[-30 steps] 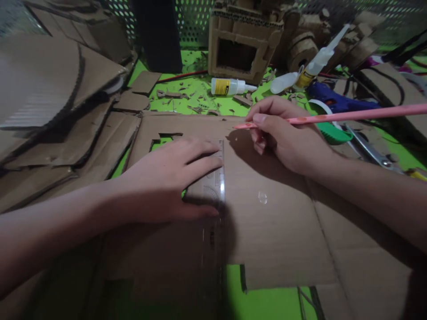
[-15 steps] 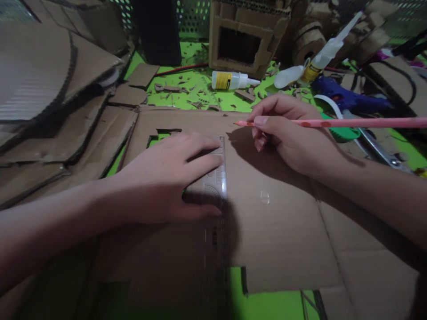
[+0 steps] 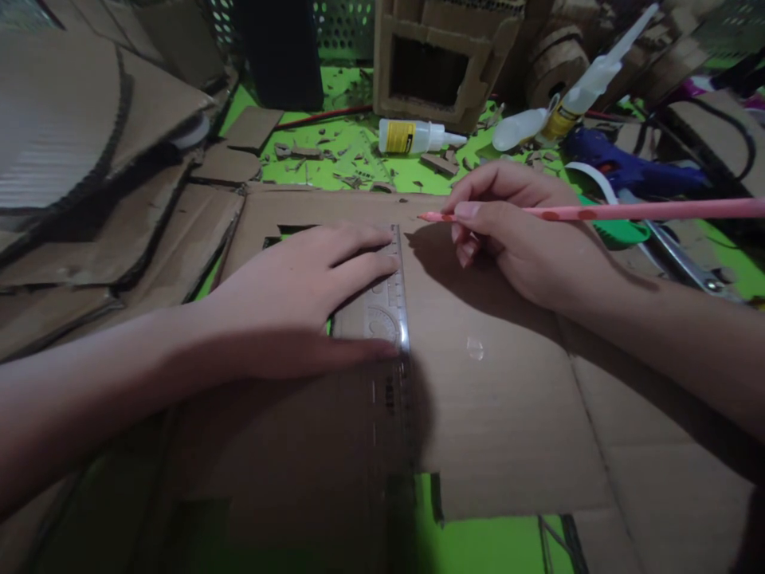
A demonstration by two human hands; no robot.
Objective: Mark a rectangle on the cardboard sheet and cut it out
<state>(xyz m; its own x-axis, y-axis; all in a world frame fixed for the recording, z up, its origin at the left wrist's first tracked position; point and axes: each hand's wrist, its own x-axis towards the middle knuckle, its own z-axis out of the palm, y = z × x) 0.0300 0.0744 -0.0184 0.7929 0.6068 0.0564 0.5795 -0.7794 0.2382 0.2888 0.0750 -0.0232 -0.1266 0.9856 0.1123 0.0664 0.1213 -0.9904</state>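
My left hand [image 3: 304,295] lies with fingers spread on a clear plastic ruler [image 3: 387,319], pressing it on a brown cardboard sheet [image 3: 508,422]. The ruler runs away from me, and its lower part is in shadow. To its right, my right hand [image 3: 514,231] pinches a pink pencil [image 3: 645,210] near its tip. The pencil tip points left, a little above the cardboard and beyond the ruler's far end. Cut-out openings show at the sheet's near edge and beside my left hand.
Cardboard pieces [image 3: 149,231] are stacked at the left. Behind the sheet are a glue bottle [image 3: 412,136], a cardboard box [image 3: 439,64], a black block [image 3: 278,52] and scraps. A blue glue gun [image 3: 633,163] and a green-handled tool [image 3: 621,231] lie at the right.
The ruler has slid away from me along the cardboard, and my left hand has shifted slightly the same way, its thumb closer to the fingers. My right hand still holds the pencil.
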